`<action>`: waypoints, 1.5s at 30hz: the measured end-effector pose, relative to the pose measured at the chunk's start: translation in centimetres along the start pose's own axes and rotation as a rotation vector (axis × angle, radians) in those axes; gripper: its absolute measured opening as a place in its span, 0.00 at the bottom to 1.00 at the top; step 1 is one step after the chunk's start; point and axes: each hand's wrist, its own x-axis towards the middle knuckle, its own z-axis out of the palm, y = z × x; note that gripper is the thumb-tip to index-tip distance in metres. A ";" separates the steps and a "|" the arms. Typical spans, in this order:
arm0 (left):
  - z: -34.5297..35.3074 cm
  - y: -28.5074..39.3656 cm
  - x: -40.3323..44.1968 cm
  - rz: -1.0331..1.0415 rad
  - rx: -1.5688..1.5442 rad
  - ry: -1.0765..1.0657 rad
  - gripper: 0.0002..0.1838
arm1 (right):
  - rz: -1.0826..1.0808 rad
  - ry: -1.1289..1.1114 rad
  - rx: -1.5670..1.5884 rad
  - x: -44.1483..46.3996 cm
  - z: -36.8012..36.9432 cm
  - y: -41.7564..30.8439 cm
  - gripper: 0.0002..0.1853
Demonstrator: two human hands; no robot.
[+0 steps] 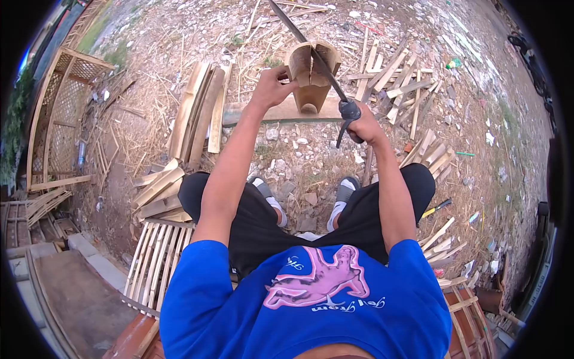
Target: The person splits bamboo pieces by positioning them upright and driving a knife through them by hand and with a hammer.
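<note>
A thick piece of bamboo (311, 96) stands before me, its upper end toward the camera with a split running down from the rim. My left hand (274, 88) grips its left side, fingers and thumb at the edge. Wrapped around the dark, tape-bound handle of a machete (329, 74) is my right hand (365, 124). The long blade slants up and left across the bamboo's top, lying at the split; how deep it sits I cannot tell. Under the bamboo's lower end, a wooden board (269, 113) lies crosswise on the ground.
Long split bamboo lengths (197, 113) lie left, shorter ones (160, 191) nearer my knee. Scattered strips (400, 81) cover the ground at right. A yellow-and-black tool (437, 208) lies beside my right knee. A lattice frame (60, 119) stands far left; slatted bamboo (156, 263) is close by.
</note>
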 end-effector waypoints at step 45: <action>4.7 5.4 2.2 0.217 0.116 0.371 0.32 | 0.009 0.484 0.207 0.8 10.7 3.6 0.14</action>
